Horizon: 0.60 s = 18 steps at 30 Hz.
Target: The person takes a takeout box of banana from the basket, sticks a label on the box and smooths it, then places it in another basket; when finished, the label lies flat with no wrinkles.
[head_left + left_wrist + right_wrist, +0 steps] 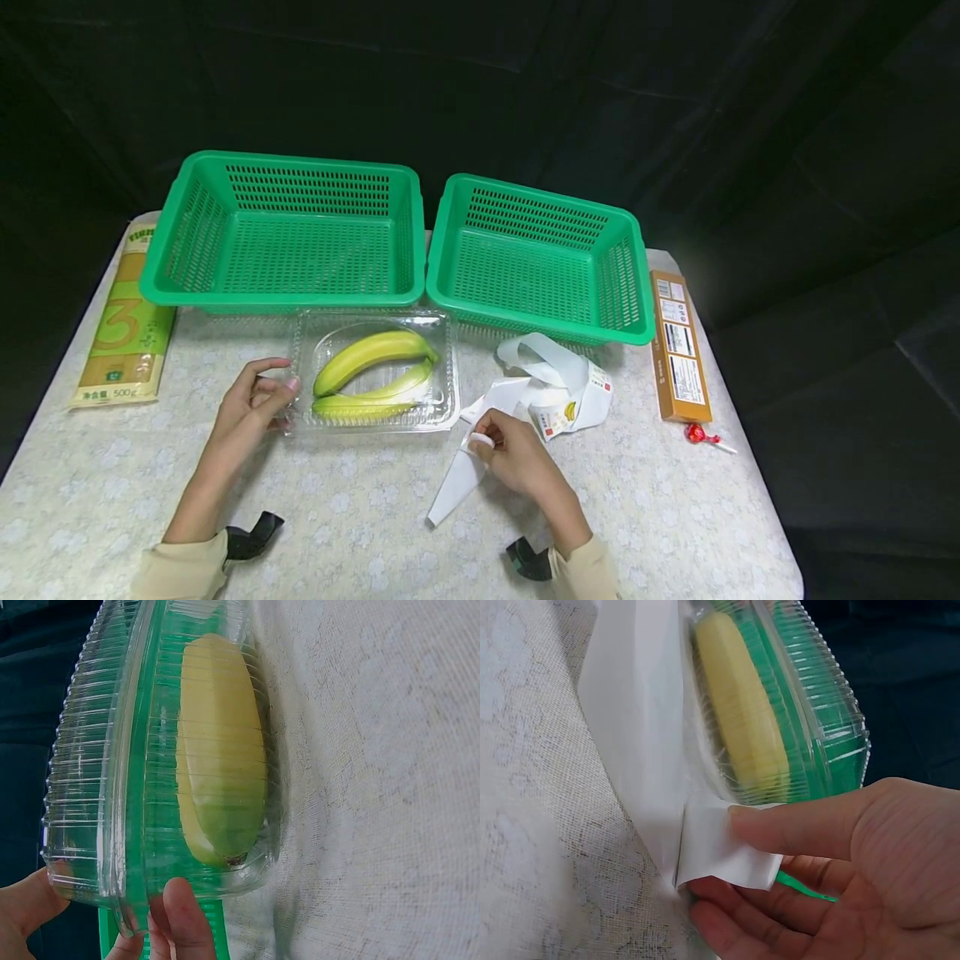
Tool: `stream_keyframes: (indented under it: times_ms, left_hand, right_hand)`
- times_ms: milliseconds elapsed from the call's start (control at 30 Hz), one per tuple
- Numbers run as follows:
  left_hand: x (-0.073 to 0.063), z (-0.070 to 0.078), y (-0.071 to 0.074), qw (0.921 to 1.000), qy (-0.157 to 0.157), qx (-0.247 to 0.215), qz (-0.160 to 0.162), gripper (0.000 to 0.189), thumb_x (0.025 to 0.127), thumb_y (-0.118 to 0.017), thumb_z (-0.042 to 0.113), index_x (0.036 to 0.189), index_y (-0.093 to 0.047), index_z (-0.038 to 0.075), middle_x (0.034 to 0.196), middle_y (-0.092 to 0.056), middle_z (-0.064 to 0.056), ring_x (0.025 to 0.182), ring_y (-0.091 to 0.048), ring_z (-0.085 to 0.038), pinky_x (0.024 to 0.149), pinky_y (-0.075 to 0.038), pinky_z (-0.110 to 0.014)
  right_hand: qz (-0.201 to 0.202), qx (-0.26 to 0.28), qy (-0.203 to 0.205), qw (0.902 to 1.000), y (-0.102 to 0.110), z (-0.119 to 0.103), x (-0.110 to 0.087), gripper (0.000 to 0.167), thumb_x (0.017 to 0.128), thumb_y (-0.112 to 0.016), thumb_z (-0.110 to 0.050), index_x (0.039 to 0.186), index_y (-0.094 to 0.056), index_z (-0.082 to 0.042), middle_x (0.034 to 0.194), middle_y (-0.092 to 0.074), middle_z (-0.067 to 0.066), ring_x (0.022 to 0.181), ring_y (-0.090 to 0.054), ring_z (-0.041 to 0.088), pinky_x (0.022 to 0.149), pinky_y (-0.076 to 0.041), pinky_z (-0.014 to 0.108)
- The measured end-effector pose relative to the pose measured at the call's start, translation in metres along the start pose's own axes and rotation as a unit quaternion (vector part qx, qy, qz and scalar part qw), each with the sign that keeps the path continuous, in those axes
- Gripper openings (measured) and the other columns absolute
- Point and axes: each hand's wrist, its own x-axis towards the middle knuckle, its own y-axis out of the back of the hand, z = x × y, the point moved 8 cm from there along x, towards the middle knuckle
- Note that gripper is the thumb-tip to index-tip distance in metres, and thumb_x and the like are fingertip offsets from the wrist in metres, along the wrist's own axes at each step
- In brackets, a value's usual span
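The fingertips of the left hand (251, 408) are partly lost behind the clear plastic box (453, 375) in the head view, both sleeves (180, 571) are cut by the lower border, and the small print on the crumpled part of the white strip (457, 487) is hard to read. The bench (352, 517) wears a pale floral cloth, and behind it hangs black fabric (480, 83). The box, with bananas (378, 343) inside, lies before two green baskets (281, 299) (whether it touches their rims, I cannot tell). A noodle packet (123, 333) is at left; an orange carton (681, 358) and a red lollipop (695, 433) are at right. The left fingers grip the box's left end, thumb and fingers parted; the right hand (521, 458) pinches the strip between thumb and bent fingers, beside the box.
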Motion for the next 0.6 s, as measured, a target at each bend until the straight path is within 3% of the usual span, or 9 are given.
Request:
stream_keyframes:
  times_ms: [433,600]
  left_hand:
    - [0.0003,0.0,-0.0002,0.9999,-0.003,-0.01,-0.003,0.053,0.102,-0.059,0.035,0.145,-0.041,0.01,0.093,-0.057,0.015,0.077,-0.063,-0.005,0.069,-0.058,-0.027]
    - [0.0003,-0.0003,-0.0003,0.9999,-0.005,-0.014,-0.004,0.053,0.102,-0.059,0.035,0.145,-0.041,0.009,0.093,-0.057,0.016,0.077,-0.064,-0.006,0.069,-0.059,-0.028]
  right_hand:
    - [0.005,0.028,-0.018,0.9994,0.0044,0.0035,0.0008,0.009,0.092,-0.07,-0.008,0.091,-0.062,-0.01,0.079,-0.06,0.001,0.07,-0.052,0.01,0.058,-0.041,0.02]
    - [-0.002,0.035,-0.023,0.9991,0.0052,0.0029,-0.0001,0.01,0.094,-0.069,-0.009,0.092,-0.059,-0.009,0.074,-0.051,-0.002,0.065,-0.044,0.009,0.055,-0.037,0.02]
